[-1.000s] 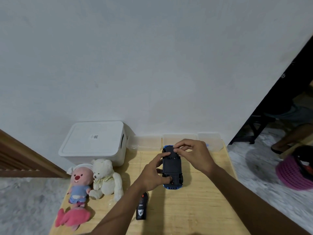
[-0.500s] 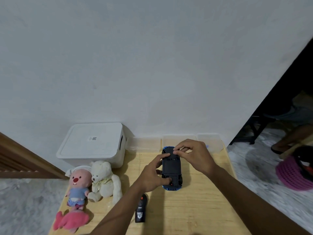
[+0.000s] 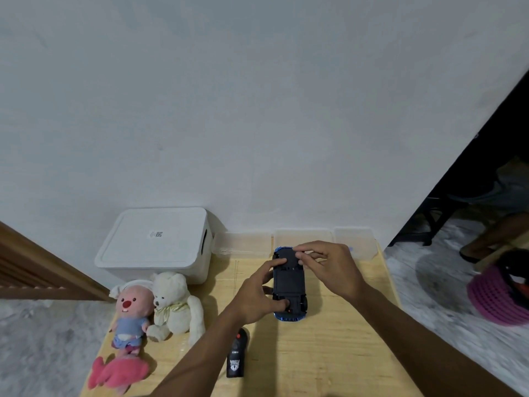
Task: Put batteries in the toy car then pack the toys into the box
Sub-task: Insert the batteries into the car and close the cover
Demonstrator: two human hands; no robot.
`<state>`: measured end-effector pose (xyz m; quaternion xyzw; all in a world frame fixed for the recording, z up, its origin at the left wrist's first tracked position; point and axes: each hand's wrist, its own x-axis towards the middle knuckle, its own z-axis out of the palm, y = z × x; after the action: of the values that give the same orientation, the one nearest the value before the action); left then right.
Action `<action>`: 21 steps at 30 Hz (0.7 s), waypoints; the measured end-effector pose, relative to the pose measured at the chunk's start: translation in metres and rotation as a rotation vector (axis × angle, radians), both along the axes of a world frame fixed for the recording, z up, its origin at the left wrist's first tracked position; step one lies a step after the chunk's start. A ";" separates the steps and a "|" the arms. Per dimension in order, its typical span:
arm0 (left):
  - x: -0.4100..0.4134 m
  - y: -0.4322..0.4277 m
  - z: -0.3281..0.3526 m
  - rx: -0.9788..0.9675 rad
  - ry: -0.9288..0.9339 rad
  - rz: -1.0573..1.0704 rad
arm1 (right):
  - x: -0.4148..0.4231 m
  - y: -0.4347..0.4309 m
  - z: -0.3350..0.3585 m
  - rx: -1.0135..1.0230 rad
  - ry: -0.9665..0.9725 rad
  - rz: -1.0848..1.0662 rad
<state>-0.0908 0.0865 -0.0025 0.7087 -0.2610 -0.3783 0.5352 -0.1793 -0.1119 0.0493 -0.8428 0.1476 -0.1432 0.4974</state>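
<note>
Toy car: the toy car [image 3: 289,285] lies upside down at the lower centre of the frame on the worktop [image 3: 329,353]. Its flat black underside faces up and a glossy blue rim shows at both ends.
Left hand: the left hand [image 3: 254,299] grips the car from the left. Its thumb is on the underside at the near end and its fingers [image 3: 274,263] are curled over the left edge.
Right hand: the right hand [image 3: 329,267] has curled fingers [image 3: 309,247] that pinch at the underside near the far end. The part they grasp is too small to make out.
Remote: a black, rounded remote control [image 3: 236,353] lies just below the left wrist, partly covered by the forearm.
Plush toys: a white teddy bear [image 3: 171,302] and a pink-faced plush in blue [image 3: 130,313] sit touching each other, left of the car. A flat pink plush [image 3: 117,373] lies below them at the worktop's edge.
Box: a white plastic box [image 3: 154,242] with its lid on and a slot handle stands behind the plush toys, against the wall.
Containers: clear plastic tubs [image 3: 355,242] line the far edge, partly hidden by the right hand.
Worktop surface: pale wood grain, cut off at the lower edge.
Right edge: a pink knitted thing [image 3: 495,299] is blurred.
</note>
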 end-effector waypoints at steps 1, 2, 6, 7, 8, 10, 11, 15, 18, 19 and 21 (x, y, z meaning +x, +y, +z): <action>0.000 0.000 0.000 0.004 0.006 0.006 | -0.001 -0.001 0.000 -0.030 0.015 0.014; 0.001 0.001 -0.001 0.009 0.009 0.011 | -0.002 -0.001 0.000 -0.051 0.024 0.029; 0.000 0.002 0.000 0.024 0.000 0.001 | 0.000 -0.004 0.006 -0.104 0.044 0.051; 0.000 0.002 0.000 0.027 -0.001 -0.001 | 0.001 -0.004 0.007 -0.112 0.039 0.046; -0.001 0.002 0.000 0.032 -0.001 -0.001 | 0.002 -0.004 0.007 -0.108 0.027 0.037; -0.002 0.002 0.000 0.040 -0.004 0.002 | 0.004 -0.003 0.007 -0.096 0.013 0.004; -0.002 0.002 0.001 0.043 -0.005 0.003 | 0.005 -0.002 0.007 -0.094 0.014 -0.012; -0.004 0.003 0.002 0.045 -0.011 0.001 | 0.006 0.001 0.005 -0.038 0.008 0.003; -0.003 0.004 0.002 0.032 -0.006 0.013 | 0.003 0.002 0.004 -0.059 0.030 0.010; -0.003 0.004 0.002 0.028 -0.008 0.014 | 0.002 0.002 0.005 -0.070 0.032 0.016; -0.003 0.004 0.003 0.023 -0.006 0.009 | 0.003 0.001 0.007 -0.088 0.034 0.016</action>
<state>-0.0934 0.0907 0.0002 0.7171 -0.2552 -0.3765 0.5280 -0.1768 -0.1112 0.0558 -0.8673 0.1429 -0.1314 0.4583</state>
